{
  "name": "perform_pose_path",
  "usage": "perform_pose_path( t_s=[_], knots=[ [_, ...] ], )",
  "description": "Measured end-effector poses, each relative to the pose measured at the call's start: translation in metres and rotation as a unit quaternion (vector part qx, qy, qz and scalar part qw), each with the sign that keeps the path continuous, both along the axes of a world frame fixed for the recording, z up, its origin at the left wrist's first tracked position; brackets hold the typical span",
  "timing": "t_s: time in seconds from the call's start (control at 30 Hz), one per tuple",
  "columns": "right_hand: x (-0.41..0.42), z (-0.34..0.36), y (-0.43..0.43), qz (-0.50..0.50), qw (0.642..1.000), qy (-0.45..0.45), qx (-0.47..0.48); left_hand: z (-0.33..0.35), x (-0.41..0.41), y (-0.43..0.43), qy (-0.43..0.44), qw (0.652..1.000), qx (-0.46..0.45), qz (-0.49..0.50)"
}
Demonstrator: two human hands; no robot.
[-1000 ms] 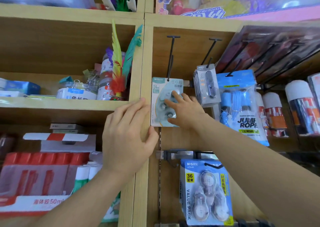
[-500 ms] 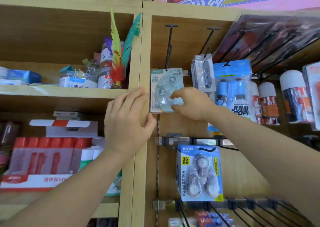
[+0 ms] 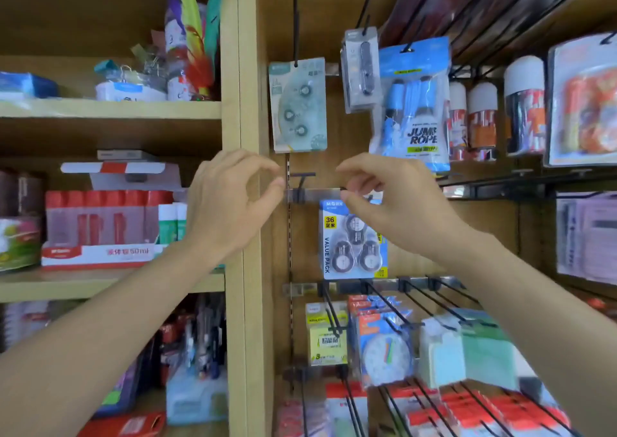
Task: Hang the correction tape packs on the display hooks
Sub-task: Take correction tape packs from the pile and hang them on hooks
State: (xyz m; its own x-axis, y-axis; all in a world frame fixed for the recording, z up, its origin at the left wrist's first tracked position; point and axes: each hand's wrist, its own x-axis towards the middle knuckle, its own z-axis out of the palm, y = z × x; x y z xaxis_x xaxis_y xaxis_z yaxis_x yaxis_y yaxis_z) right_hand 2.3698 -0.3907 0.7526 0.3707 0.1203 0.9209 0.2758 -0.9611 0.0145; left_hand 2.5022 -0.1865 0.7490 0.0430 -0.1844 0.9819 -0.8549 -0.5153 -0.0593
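bare hook [image 3: 302,185] reachable, blue pack [image 3: 334,253] crowding right

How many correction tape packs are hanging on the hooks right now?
2. A pale teal pack hangs on the upper hook; a blue value pack hangs below it, partly behind the right hand. More could be hidden behind either.

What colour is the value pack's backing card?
The value pack is blue with yellow labels; head view.
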Motion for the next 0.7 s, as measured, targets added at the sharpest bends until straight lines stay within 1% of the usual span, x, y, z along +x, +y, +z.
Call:
perform_pose_path(
  t_s=[0.07, 0.17, 0.3, 0.4, 0.47, 0.6, 0.7],
  knots=[
    [-0.012, -0.032, 0.004, 0.014, 1.0, 0.005, 0.007, -0.032, -0.017, 0.005, 0.043, 0.997, 0.06, -0.011],
    [-0.023, -0.085, 0.003, 0.026, 0.999, 0.03, 0.021, -0.09, -0.038, 0.012, 0.125, 0.981, 0.146, -0.018],
    [-0.034, -0.16, 0.0, 0.03, 0.996, 0.063, 0.059, -0.17, -0.054, 0.021, 0.217, 0.958, 0.182, -0.037],
    [-0.038, -0.22, 0.001, 0.023, 0.989, 0.117, 0.092, -0.231, -0.061, 0.026, 0.277, 0.937, 0.208, -0.051],
    [-0.041, -0.263, 0.003, 0.02, 0.98, 0.158, 0.121, -0.274, -0.065, 0.029, 0.332, 0.918, 0.207, -0.06],
    [-0.047, -0.356, 0.005, -0.021, 0.943, 0.264, 0.203, -0.367, -0.073, 0.038, 0.462, 0.863, 0.193, -0.068],
    [-0.054, -0.436, 0.004, -0.043, 0.891, 0.372, 0.255, -0.443, -0.084, 0.045, 0.537, 0.82, 0.193, -0.053]
  ],
)
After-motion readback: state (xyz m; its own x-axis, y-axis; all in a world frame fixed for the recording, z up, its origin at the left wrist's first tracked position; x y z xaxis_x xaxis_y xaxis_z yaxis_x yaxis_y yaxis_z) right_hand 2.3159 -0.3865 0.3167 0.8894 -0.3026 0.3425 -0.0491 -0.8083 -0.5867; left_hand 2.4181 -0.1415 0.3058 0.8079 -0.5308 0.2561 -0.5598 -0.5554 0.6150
